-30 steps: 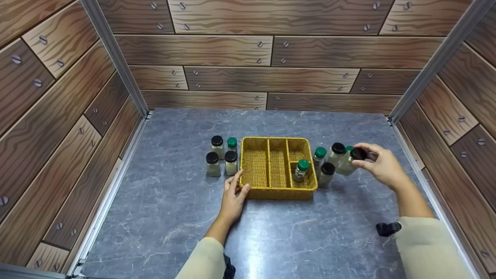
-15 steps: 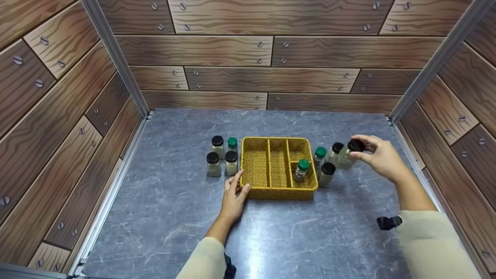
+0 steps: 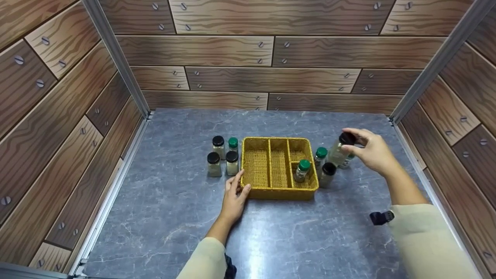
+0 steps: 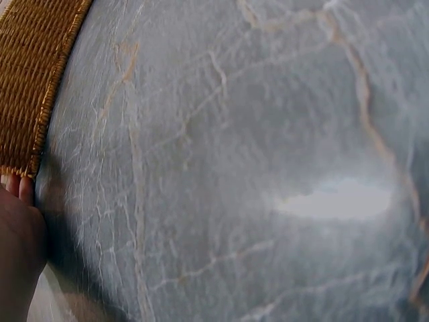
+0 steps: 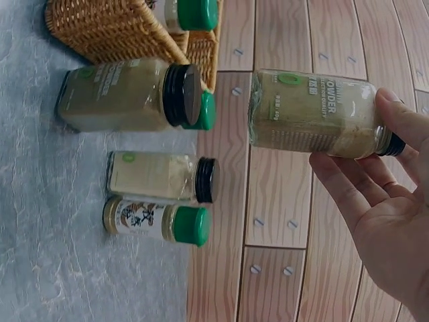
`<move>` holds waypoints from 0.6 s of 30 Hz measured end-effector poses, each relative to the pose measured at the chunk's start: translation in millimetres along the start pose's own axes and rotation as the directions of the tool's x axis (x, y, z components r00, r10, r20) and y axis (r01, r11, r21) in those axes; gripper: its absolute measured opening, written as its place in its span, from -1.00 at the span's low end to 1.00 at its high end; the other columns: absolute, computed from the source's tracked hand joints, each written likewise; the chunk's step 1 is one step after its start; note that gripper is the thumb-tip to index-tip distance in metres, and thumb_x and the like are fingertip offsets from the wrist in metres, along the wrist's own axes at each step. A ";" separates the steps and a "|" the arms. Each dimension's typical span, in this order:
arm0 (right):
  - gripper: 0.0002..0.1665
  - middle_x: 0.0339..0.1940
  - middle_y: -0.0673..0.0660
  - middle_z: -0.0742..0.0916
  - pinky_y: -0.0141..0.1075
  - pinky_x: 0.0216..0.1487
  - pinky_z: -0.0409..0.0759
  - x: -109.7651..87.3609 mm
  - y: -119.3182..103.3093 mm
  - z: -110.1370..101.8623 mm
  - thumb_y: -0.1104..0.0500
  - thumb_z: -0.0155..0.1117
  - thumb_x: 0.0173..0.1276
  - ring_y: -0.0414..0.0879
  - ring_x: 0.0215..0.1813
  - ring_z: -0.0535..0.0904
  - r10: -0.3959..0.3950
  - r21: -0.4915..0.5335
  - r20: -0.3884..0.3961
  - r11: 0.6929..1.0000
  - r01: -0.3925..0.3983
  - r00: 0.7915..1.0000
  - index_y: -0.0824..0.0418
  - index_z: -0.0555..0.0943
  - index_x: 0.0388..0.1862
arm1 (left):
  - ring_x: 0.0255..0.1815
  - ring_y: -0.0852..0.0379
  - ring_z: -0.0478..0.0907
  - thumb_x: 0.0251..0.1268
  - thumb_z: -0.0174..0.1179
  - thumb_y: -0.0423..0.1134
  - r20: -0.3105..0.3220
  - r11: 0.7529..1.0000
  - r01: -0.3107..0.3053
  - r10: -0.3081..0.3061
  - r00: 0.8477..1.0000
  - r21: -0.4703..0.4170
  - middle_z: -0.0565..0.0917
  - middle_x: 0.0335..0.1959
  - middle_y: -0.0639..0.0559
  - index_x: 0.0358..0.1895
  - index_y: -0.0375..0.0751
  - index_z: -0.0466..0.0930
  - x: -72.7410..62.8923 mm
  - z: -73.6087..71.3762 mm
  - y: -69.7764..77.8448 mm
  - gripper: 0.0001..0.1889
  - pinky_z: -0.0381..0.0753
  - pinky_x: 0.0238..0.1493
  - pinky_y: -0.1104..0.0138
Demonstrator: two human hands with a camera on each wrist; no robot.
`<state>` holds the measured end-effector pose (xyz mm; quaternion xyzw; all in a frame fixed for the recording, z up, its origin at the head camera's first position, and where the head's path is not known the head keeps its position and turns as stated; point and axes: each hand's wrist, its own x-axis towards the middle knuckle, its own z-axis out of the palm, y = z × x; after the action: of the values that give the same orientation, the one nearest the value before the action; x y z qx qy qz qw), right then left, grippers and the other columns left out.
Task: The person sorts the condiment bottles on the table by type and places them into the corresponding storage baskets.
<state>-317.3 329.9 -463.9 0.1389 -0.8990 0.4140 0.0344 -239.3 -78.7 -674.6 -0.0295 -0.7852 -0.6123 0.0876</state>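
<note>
My right hand [image 5: 382, 221] holds a glass spice jar [image 5: 315, 111] with a black lid, thumb and fingers around its lid end. The jar is lifted off the table and tilts slightly in the head view. Below it stand a green-capped jar [image 3: 346, 161], a black-lidded jar [image 3: 327, 176] and another green-capped jar [image 3: 321, 155]; the right wrist view shows a further black-lidded jar [image 5: 157, 176]. My left hand [image 3: 233, 199] touches the near left corner of a woven divided basket [image 3: 279, 193], fingers extended along it. One green-capped jar [image 3: 302, 172] stands in the basket's near right compartment.
Left of the basket stand several jars, among them a black-lidded one [image 3: 214, 166] and a green-capped one [image 3: 233, 144]. Wood-patterned walls [image 3: 228, 50] with metal edge posts [image 3: 116, 58] enclose the grey marbled table [image 3: 162, 217] on three sides.
My right hand has raised the black-lidded jar and carried it leftward and away from me, over the right-hand jars. The left hand and basket have stayed in place.
</note>
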 end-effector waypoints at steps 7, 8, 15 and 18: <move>-0.33 0.41 0.49 0.61 -0.77 0.08 0.53 10.7 -9.5 18.7 0.31 0.51 0.43 0.44 0.43 0.60 -0.005 0.020 0.006 1.000 0.005 1.000 0.35 0.56 0.49 | 0.35 -0.25 0.56 0.67 0.22 -0.10 -0.011 1.000 -0.003 0.003 1.000 0.002 0.37 0.43 -0.35 0.66 -0.06 0.35 -0.2 0.1 1.6 -0.39 0.61 0.46 -0.09; -0.32 0.42 0.48 0.61 -0.76 0.09 0.53 12.9 -10.8 21.8 0.30 0.52 0.43 0.43 0.43 0.61 -0.004 0.010 0.009 1.000 0.004 1.000 0.33 0.57 0.49 | 0.35 -0.26 0.56 0.67 0.22 -0.09 -0.011 1.000 -0.001 0.001 1.000 0.002 0.37 0.43 -0.34 0.66 -0.04 0.35 -0.2 0.0 2.0 -0.39 0.61 0.46 -0.09; -0.32 0.42 0.47 0.61 -0.33 0.30 0.72 29.9 -22.3 47.3 0.27 0.55 0.40 0.40 0.39 0.66 -0.020 0.002 0.044 1.000 0.020 0.999 0.30 0.59 0.48 | 0.37 -0.27 0.58 0.65 0.23 -0.07 -0.015 1.000 0.019 -0.019 1.000 0.004 0.36 0.46 -0.33 0.66 0.00 0.36 -0.7 -0.2 2.9 -0.39 0.60 0.48 -0.10; -0.31 0.43 0.48 0.59 -0.18 0.34 0.69 35.3 -26.4 58.8 0.31 0.54 0.40 0.42 0.42 0.64 -0.021 0.045 0.065 0.999 0.018 0.998 0.31 0.57 0.49 | 0.37 -0.27 0.57 0.66 0.23 -0.07 -0.011 1.000 0.021 -0.021 1.000 0.004 0.36 0.46 -0.33 0.66 -0.01 0.35 -1.2 0.3 3.1 -0.38 0.59 0.49 -0.11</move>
<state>-340.7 261.4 -476.8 0.1621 -0.8887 0.4288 0.0058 -237.7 -77.6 -671.9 -0.0179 -0.7863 -0.6117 0.0853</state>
